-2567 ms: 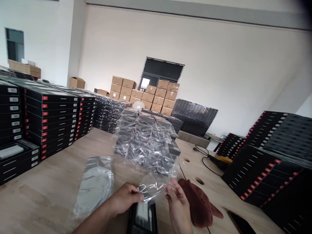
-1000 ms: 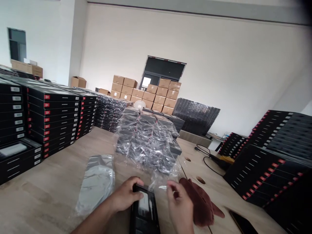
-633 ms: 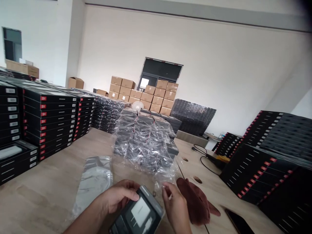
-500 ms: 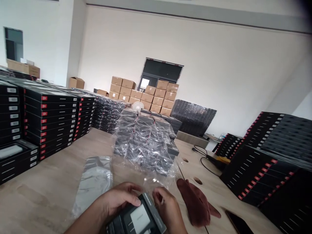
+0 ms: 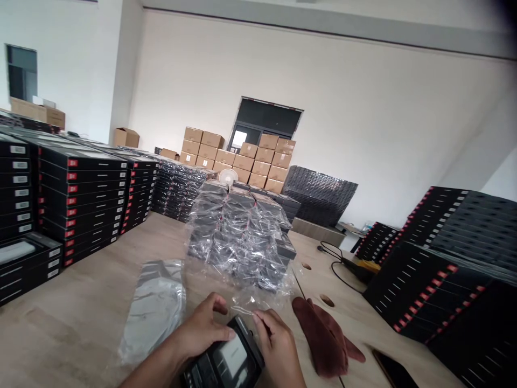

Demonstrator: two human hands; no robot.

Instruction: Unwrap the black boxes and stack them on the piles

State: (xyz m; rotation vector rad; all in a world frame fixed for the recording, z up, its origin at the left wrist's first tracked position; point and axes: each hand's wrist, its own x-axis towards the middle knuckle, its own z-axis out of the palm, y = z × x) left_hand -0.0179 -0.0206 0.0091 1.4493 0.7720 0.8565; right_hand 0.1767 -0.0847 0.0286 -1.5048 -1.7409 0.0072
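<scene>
A black box (image 5: 251,360) with a pale picture panel on its face lies tilted at the bottom middle, its lower part cut off by the frame. My left hand (image 5: 208,328) grips its left side, thumb on the face and index finger lifted off; the other fingers are partly hidden. On the right side is my right hand (image 5: 278,342), thumb and index finger pinched together at a clear plastic bag's edge (image 5: 242,310) beyond the box. A flat stack of clear plastic bags (image 5: 155,302) lies left of my hands.
Plastic-wrapped boxes (image 5: 242,231) are piled ahead. Black boxes with red marks stand in stacks at left (image 5: 95,205) and right (image 5: 420,285). Near my right hand lie a dark red cloth (image 5: 325,339) and a phone (image 5: 393,369). A black cable (image 5: 337,267) runs beyond them.
My left index finger has lifted away from the box. My right fingers have closed into a pinch by the box's upper edge, and the box has shifted and tilted slightly.
</scene>
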